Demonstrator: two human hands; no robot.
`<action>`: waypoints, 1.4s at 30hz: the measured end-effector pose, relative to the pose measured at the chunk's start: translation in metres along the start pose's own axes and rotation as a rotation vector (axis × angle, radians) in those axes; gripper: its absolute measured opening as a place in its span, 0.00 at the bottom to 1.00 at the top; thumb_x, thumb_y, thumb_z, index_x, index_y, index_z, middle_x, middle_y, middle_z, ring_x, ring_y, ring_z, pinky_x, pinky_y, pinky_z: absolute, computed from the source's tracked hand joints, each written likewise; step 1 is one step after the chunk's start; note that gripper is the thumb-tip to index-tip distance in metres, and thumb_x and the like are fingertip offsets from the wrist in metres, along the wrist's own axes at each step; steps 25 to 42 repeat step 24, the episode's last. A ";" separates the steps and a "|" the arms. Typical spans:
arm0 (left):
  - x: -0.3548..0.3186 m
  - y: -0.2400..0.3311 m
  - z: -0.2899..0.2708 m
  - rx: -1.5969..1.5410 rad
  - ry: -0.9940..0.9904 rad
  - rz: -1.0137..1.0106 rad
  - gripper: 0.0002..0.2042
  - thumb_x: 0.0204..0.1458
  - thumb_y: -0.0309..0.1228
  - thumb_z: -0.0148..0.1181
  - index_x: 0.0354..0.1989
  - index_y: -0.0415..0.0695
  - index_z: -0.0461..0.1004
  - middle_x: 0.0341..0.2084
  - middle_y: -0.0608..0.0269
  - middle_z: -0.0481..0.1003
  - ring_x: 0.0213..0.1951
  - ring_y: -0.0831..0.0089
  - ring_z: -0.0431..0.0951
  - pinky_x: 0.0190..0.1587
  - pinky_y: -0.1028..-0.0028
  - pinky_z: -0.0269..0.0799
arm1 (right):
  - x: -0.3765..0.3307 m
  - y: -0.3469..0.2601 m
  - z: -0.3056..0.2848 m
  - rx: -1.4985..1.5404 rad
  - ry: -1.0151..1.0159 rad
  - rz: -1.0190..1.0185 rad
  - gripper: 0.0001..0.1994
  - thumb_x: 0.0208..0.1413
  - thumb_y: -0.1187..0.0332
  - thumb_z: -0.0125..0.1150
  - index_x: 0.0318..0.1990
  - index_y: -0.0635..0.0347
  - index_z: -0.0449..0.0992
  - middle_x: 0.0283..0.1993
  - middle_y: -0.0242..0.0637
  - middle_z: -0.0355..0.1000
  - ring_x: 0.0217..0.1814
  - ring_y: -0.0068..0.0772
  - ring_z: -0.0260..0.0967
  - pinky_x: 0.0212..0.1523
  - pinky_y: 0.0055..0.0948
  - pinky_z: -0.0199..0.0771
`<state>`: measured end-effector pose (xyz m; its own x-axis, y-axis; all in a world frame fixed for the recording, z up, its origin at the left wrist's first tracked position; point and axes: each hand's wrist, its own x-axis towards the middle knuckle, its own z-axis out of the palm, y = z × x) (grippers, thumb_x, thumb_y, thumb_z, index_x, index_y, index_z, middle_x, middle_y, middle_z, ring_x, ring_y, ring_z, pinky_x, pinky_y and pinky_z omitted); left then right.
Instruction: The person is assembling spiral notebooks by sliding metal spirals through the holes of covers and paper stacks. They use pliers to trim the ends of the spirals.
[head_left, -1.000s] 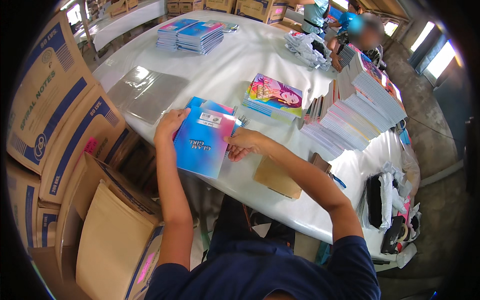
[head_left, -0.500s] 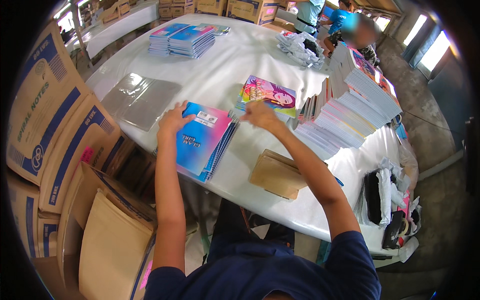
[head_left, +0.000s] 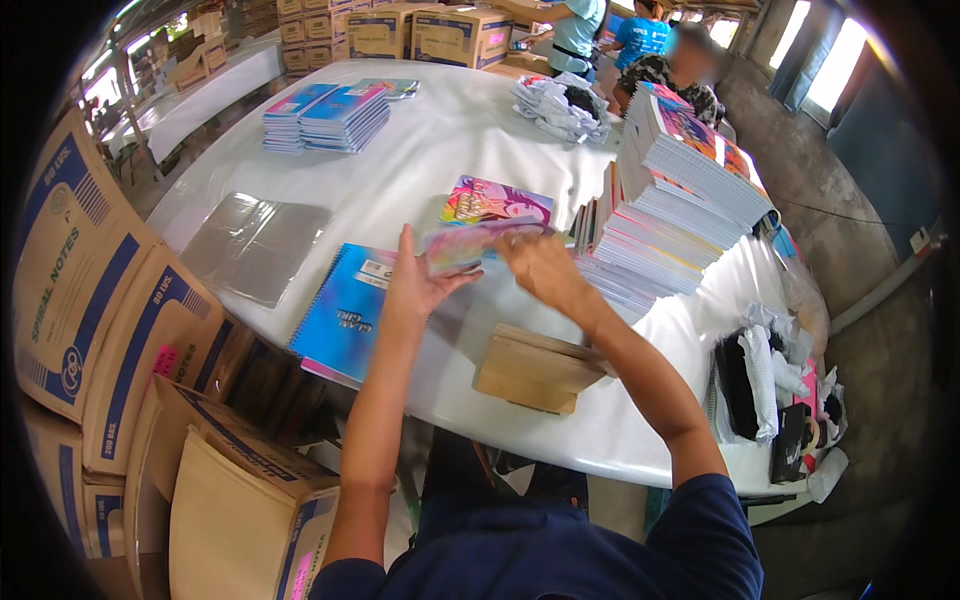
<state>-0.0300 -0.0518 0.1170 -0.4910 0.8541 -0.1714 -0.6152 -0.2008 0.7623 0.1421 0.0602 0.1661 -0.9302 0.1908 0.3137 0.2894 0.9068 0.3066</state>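
Observation:
A thin notebook, its pink and purple cover smeared by motion, is tilted above the table in front of me. My right hand grips its right end with curled fingers. At its left end my left hand has the thumb raised and the fingers stretched out beneath the edge. Behind it lies a notebook with a colourful drawn cover. Left of my left hand rests a blue spiral notebook with a white label, on top of another with a pink edge.
Tall leaning notebook stacks fill the right side. Brown cardboard pieces lie near me, clear plastic sleeves at left, blue notebook stacks farther back. Cartons crowd the left. Crumpled wrapping lies near people at the far side.
My left hand has left the blue notebooks and moved right. The right hand now has a notebook lifted and tilted. The blue notebook's coil now shows on its left side.

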 end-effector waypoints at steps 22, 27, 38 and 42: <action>-0.046 -0.011 0.059 0.722 -0.958 0.093 0.29 0.53 0.44 0.63 0.59 0.39 0.68 0.57 0.58 0.71 0.58 0.69 0.68 0.63 0.67 0.59 | -0.230 -0.029 -0.025 1.378 0.541 0.867 0.08 0.53 0.74 0.66 0.40 0.64 0.81 0.35 0.31 0.79 0.36 0.16 0.69 0.41 0.22 0.71; -0.047 -0.023 0.047 0.801 -0.914 0.165 0.30 0.52 0.44 0.63 0.61 0.41 0.66 0.57 0.57 0.71 0.60 0.67 0.66 0.67 0.65 0.52 | -0.240 -0.032 -0.005 1.206 0.357 0.873 0.11 0.56 0.77 0.62 0.47 0.60 0.80 0.39 0.33 0.80 0.39 0.17 0.69 0.45 0.22 0.70; -0.047 -0.023 0.047 0.801 -0.914 0.165 0.30 0.52 0.44 0.63 0.61 0.41 0.66 0.57 0.57 0.71 0.60 0.67 0.66 0.67 0.65 0.52 | -0.240 -0.032 -0.005 1.206 0.357 0.873 0.11 0.56 0.77 0.62 0.47 0.60 0.80 0.39 0.33 0.80 0.39 0.17 0.69 0.45 0.22 0.70; -0.047 -0.023 0.047 0.801 -0.914 0.165 0.30 0.52 0.44 0.63 0.61 0.41 0.66 0.57 0.57 0.71 0.60 0.67 0.66 0.67 0.65 0.52 | -0.240 -0.032 -0.005 1.206 0.357 0.873 0.11 0.56 0.77 0.62 0.47 0.60 0.80 0.39 0.33 0.80 0.39 0.17 0.69 0.45 0.22 0.70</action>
